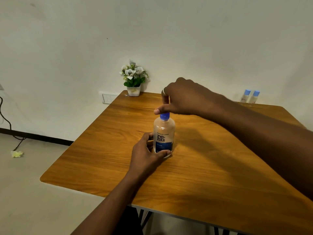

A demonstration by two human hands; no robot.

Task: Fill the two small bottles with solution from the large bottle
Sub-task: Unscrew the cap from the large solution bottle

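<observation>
The large clear bottle [164,131] with a blue label stands upright in the middle of the wooden table [194,167]. My left hand [145,153] grips its lower body from the left. From above, my right hand [179,97] pinches the bottle's blue cap [164,116] between thumb and fingers. Two small clear bottles [250,96] with light blue caps stand side by side at the table's far right edge, against the wall.
A small white pot of white flowers [133,78] stands at the table's far corner by the wall. A wall socket [108,98] sits left of it. A black cable [6,121] and a yellow object [17,153] lie on the floor at left.
</observation>
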